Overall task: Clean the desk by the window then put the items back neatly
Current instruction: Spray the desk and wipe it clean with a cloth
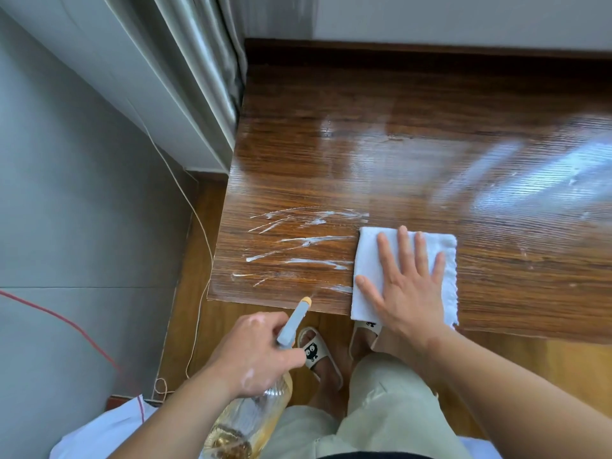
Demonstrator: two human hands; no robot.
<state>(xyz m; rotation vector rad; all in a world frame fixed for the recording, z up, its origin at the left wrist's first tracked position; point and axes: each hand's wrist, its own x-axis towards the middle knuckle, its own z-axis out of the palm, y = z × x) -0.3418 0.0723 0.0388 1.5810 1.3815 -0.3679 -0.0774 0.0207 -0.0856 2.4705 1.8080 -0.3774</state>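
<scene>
I judge this the wiping step: I have the left hand (251, 354) gripping the spray bottle (291, 323) off the desk (414, 154) edge, the right hand (409, 286) pressing flat, fingers spread, on the cloth (369, 256), which next should sweep left over the foam streaks (298, 241)

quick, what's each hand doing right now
Left hand: closed, gripping the spray bottle below the desk edge.
Right hand: open, fingers spread flat, pressing the white cloth on the desk.
</scene>
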